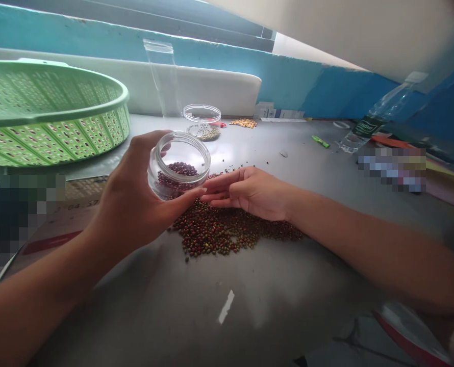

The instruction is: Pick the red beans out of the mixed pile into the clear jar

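My left hand (pixel 135 191) is wrapped round a clear round jar (pixel 206 165), its lidless mouth tipped toward me. Dark red beans (pixel 179 172) lie inside it. Beside the jar's right side, my right hand (pixel 250 191) has its fingers stretched out, with the tips close to the jar and my left thumb; whether they touch I cannot tell. No object shows in its fingers. Beneath both hands spreads a pile of mixed red and dark green beans (pixel 219 232) on the grey table (pixel 158 306), partly hidden by the right hand.
A green basket (pixel 123 109) stands at the left. Behind the jar are a clear container with pale seeds (pixel 207 125), a tall clear container (pixel 164 84) and some yellow kernels (pixel 244 123). A plastic bottle (pixel 383 109) leans at the right, near a green wrapper (pixel 321 141).
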A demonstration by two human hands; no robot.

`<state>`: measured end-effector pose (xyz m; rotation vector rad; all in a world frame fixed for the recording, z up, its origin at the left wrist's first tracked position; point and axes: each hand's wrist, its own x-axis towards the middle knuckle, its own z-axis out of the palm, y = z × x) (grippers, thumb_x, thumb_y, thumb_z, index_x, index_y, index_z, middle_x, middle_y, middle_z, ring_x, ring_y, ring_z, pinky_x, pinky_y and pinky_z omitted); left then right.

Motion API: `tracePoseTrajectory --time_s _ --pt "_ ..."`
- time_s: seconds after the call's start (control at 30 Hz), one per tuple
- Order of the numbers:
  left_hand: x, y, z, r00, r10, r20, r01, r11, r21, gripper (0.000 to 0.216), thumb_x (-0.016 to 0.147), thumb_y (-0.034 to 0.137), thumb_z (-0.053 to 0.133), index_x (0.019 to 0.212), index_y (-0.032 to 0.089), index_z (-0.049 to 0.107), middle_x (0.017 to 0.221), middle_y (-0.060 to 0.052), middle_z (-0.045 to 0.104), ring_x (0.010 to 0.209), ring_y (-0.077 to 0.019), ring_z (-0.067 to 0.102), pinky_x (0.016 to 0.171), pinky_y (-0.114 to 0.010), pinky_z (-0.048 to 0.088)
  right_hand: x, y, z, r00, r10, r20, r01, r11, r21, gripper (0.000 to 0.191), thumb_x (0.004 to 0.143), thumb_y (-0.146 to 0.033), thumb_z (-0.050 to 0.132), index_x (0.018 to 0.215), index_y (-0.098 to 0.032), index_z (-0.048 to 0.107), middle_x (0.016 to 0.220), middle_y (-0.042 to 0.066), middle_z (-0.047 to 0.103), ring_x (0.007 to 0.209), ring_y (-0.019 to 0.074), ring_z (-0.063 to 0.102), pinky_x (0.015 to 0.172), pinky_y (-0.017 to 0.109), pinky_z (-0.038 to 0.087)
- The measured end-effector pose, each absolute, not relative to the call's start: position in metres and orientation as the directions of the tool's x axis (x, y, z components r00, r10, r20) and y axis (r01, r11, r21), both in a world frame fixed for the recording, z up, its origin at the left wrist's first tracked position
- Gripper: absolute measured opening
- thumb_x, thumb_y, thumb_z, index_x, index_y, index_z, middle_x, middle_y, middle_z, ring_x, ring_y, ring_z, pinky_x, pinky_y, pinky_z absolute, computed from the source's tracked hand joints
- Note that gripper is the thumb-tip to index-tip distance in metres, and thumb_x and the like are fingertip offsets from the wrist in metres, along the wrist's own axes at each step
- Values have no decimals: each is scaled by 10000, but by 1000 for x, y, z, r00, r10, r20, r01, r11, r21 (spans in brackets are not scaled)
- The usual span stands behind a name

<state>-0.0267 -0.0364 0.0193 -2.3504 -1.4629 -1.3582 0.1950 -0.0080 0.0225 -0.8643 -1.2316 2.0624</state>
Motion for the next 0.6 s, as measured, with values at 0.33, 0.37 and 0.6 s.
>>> tracePoseTrajectory --time_s 0.33,0.37,0.6 --pt "-26 -36 19 165 693 702 748 -551 370 858 632 539 804 1350 236 445 1287 -80 600 1136 -278 619 1019 -436 516 196 -8 22 -617 747 -246 -146 -416 -897 461 682 134 493 963 -120 758 1032 91 756 1020 163 702 1008 314 544" --pt "-26 -36 19 165 693 702 748 -551 369 856 633 538 804 1349 235 446 1288 -81 600 1137 -278 619 1022 -435 514 196 -8 22 -620 746 -244 -149 -417 -897 455 688 130 497 963 -120 759 1030 91 756 1019 162 701 1008 312 544" --pt "-26 -37 20 169 694 700 748 -553 367 868 624 554 804 1350 235 449 1289 -82 607 1138 -277 622 1013 -422 518 196 -9 23 -621 743 -249 -148 -423 -894 390 729 103 539 965 -114 762 999 96 760 993 158 705 999 303 545"
